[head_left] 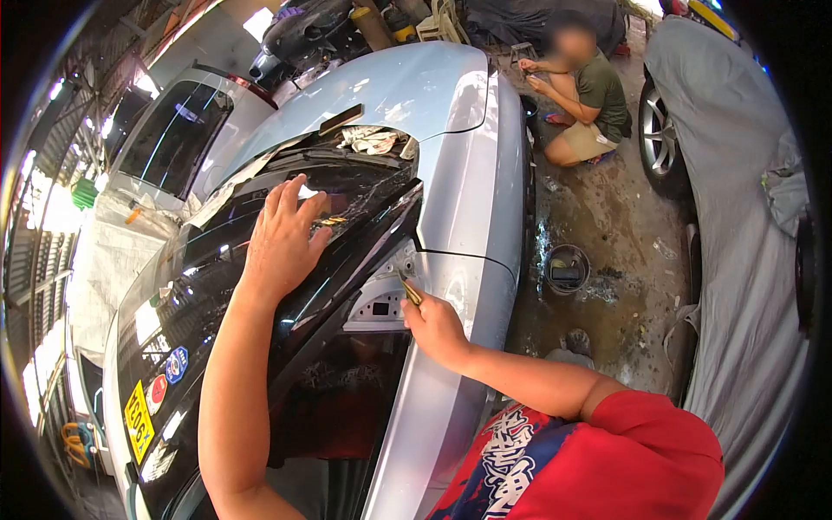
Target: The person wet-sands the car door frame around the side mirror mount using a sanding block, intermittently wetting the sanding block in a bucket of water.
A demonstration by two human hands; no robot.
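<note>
My left hand (282,238) is over the dark windshield (234,260) of a silver car, its fingers spread and nothing held in them. Whether it touches the glass I cannot tell. My right hand (436,328) is closed round a small brass-coloured tool (411,293) with a thin tip. That tip points at the bare metal corner panel (381,299) with holes, at the front of the side window. A black pillar trim (364,238) runs between my two hands. A crumpled cloth (368,140) lies at the base of the windshield.
Another person (585,95) crouches beyond the car's front fender. On the wet floor stands a round bucket (568,269). A covered car (737,217) is at the right, a white vehicle (178,139) at the upper left. The silver hood (381,87) extends ahead.
</note>
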